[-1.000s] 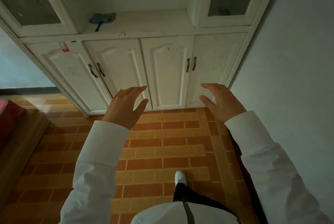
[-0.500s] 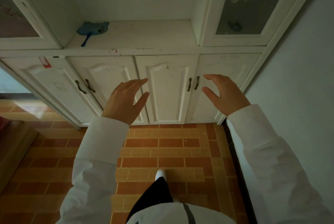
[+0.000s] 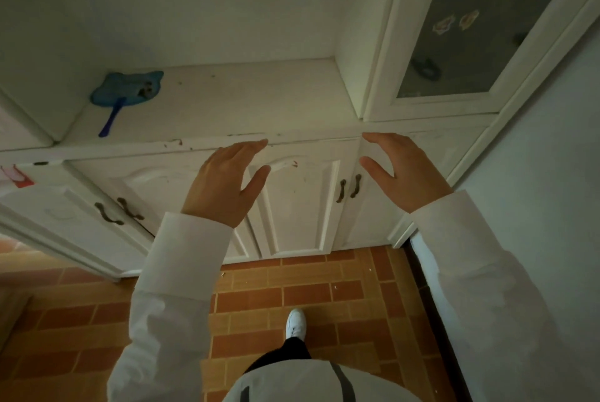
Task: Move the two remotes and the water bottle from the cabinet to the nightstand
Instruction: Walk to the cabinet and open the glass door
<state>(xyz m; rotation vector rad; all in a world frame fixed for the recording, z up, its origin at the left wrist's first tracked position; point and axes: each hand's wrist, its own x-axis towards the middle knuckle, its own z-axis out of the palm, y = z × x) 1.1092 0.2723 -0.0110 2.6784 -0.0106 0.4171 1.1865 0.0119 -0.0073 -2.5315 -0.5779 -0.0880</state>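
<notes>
Moved: since a second ago you've stepped closer; the cabinet (image 3: 298,194) now fills the view and both hands have risen from door height to the shelf's front edge.
Left hand (image 3: 224,184): empty, fingers straight and relaxed, thumb spread, fingertips level with the counter lip, not touching it as far as I can tell.
Right hand (image 3: 402,171): same, empty with flat fingers, just right of and above the pair of door handles (image 3: 349,187).
Remotes, bottle: not in view. Open shelf (image 3: 227,99) beyond your fingertips carries only a blue fan-shaped thing (image 3: 126,91), far to the left of your left hand. So they're either behind the lower doors, behind the glass door (image 3: 454,44) above your right hand, or already gone; can't tell which.
Step in hand: my read is locating and opening the right compartment.
How to do it well: drop your right hand onto the handles directly below it and pull one door fully clear before reaching in. Keep your left hand free for the neighbouring door or for the first pick.
Check: glass is dim; dark shapes behind it are too unclear to name, so look before committing.
Carry plan: remotes together in one hand, bottle upright in the other.
Risk: low light, and your white shoe (image 3: 296,323) is close to the door's swing.
</notes>
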